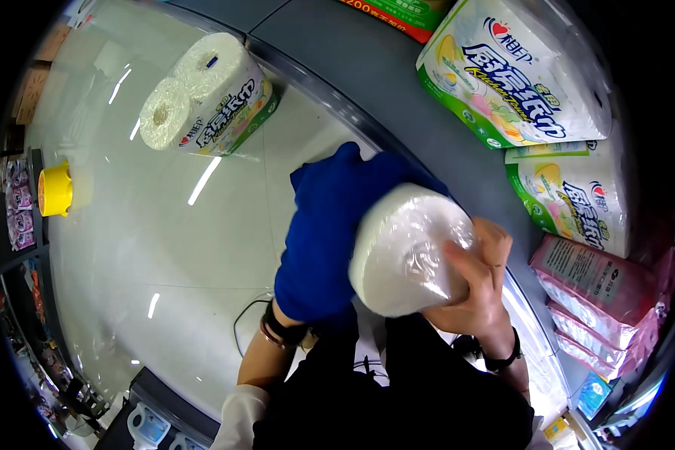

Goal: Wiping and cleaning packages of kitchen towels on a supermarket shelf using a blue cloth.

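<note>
My right hand (475, 287) grips the right side of a plastic-wrapped paper roll pack (408, 247), its rounded white end turned up towards me. A blue cloth (346, 180) covers my left hand (318, 259) from the fingers to near the wrist. That covered hand lies along the pack's left side, and its fingers are hidden under the cloth. Farther off on the glossy floor stands a pack of kitchen towel rolls (208, 95) in clear wrap with a green lower band.
A dark grey shelf (365, 73) curves along the right. It bears kitchen towel packs (512, 79) and pink tissue packs (596, 281). Left, a yellow tub (56, 189) stands by another shelf unit (36, 197). White-handled bottles (146, 424) sit at lower left.
</note>
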Action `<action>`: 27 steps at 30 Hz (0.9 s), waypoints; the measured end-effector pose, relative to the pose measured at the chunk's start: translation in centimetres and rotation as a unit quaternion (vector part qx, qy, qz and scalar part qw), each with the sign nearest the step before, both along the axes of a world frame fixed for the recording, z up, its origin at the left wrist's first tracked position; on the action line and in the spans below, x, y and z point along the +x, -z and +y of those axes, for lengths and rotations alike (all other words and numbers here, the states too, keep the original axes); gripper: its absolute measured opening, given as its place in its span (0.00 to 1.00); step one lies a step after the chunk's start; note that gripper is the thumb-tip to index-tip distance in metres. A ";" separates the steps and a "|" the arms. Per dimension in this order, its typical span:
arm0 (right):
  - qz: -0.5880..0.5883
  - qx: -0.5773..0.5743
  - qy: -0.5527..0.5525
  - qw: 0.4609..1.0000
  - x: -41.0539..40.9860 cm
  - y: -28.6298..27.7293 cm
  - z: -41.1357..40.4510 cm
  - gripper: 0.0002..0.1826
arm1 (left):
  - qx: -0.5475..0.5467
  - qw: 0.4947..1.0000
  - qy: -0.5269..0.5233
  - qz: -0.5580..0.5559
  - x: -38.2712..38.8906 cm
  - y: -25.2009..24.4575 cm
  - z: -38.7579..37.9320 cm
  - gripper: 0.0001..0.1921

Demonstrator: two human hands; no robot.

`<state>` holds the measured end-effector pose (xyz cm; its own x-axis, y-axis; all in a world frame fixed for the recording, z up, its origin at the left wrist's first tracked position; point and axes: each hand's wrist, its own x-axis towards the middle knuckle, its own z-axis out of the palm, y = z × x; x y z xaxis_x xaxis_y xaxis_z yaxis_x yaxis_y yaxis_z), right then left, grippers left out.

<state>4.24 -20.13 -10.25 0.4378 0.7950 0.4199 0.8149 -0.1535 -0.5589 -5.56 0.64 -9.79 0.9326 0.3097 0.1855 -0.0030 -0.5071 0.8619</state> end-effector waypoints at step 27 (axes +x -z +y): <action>0.031 0.058 -0.051 0.997 1.1 -1.2 -0.3 0.61 | 0.032 0.975 -0.214 -0.048 -2.6 5.8 0.4 0.28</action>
